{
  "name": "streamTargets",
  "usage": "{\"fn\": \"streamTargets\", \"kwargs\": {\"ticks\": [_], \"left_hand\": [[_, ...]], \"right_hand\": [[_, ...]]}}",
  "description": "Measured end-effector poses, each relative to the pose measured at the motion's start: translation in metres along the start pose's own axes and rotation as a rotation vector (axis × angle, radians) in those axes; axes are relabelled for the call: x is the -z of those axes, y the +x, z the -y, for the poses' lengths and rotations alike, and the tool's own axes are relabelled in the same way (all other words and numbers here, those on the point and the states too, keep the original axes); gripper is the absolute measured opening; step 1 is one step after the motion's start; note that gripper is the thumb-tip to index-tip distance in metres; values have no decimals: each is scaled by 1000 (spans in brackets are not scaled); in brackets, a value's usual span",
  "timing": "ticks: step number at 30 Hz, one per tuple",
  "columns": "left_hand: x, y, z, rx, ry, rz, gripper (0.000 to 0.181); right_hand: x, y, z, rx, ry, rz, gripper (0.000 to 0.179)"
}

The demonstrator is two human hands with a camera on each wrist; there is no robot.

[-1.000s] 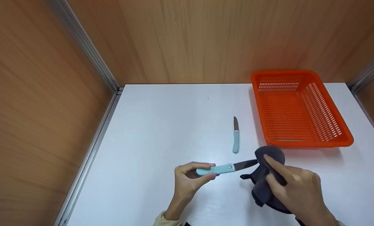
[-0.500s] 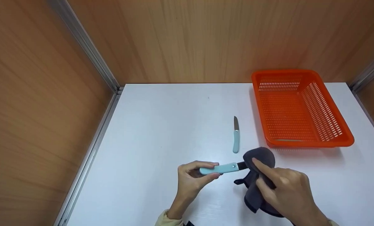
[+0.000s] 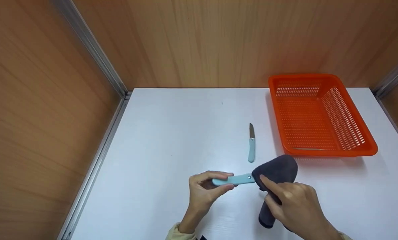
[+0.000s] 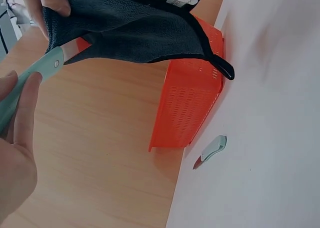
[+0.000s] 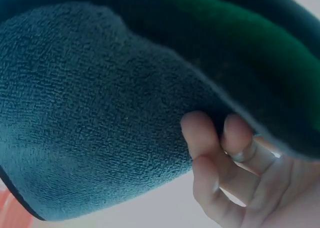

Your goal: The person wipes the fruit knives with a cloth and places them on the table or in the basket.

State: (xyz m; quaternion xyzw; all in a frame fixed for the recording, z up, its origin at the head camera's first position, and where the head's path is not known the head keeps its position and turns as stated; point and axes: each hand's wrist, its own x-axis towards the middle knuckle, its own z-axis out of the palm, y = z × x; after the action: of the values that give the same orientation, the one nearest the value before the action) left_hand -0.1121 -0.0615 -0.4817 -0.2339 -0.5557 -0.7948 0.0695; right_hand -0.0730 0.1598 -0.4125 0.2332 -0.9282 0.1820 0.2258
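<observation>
My left hand [image 3: 199, 195] grips a folding-style knife [image 3: 240, 179] by its pale blue handle, thumb below and fingers above. A dark grey cloth [image 3: 280, 168] is wrapped over the blade, hiding it in the head view. Through the cloth, my right hand [image 3: 295, 203] pinches at the blade, its index finger lying along the fold near the handle. In the left wrist view a short stretch of blade [image 4: 72, 49] shows beside the cloth. The right wrist view shows the cloth's textured face [image 5: 95, 98], a green layer [image 5: 250, 23], and curled fingers [image 5: 200, 133].
A second pale blue knife [image 3: 251, 150] lies on the white table [image 3: 178, 133], blade toward the back wall. At the back right stands an orange perforated basket [image 3: 322, 153], with a thin pale object [image 3: 307, 149] low inside its near side. Wooden panels [image 3: 199, 43] surround the table.
My right hand has moved left, drawing the cloth along the blade from its tip to the handle, so the blade is covered. The left hand shifted slightly right with the knife.
</observation>
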Motion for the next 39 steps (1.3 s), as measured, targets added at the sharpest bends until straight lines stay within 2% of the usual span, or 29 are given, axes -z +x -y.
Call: {"fn": "streamTargets", "kwargs": {"ticks": [4,18,25,31,39], "left_hand": [[0,-1,-2,-11,4,-3,19],[3,-3,-4,-13,-6,0,17],[4,-3,-8,-36,-2,-3,19],[4,-2,-12,-46,17,1,18],[2,0,-7,-59,93,7,18]], "right_hand": [[0,-2,-2,-26,-14,6,36],[4,-10,-19,-35,-39,-42,39],[12,-12,-27,-68,-52,-69,38],[21,-10,-28,-38,-45,-140,38],[26,-6,-19,1,-11,-159,38]]}}
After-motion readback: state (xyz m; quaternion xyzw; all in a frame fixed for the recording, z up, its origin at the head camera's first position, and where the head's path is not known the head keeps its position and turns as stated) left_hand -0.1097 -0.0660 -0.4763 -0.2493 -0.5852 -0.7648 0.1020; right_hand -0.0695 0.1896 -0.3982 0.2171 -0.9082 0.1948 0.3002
